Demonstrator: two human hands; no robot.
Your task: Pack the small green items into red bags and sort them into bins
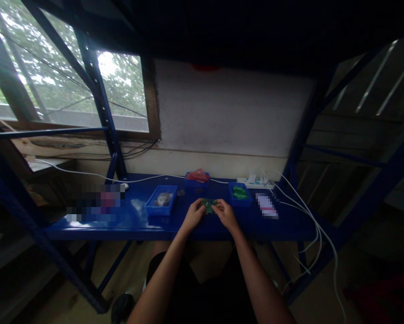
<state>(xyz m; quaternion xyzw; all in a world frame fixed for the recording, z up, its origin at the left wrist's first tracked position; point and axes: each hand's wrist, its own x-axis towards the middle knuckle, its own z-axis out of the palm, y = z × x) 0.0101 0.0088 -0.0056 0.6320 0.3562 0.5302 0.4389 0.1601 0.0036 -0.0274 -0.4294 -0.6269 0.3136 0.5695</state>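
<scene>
A small green packet (208, 206) is stretched between my two hands, just above the blue table. My left hand (195, 211) pinches its left end, and my right hand (224, 212) has hold of its right end. Behind my right hand, a blue bin (240, 202) contains green packets (240, 192). To the left of my left hand stands another blue bin (151, 210) with clear bags of small greyish items (163, 199). At the back, a third blue bin (197, 183) bears red plastic packets (198, 175).
The blue table (202, 234) has a metal frame with posts on both sides. A white power strip (256, 183) and cables lie at the back right. Blurred-out items (267, 205) rest at the right and left. A window is at the left.
</scene>
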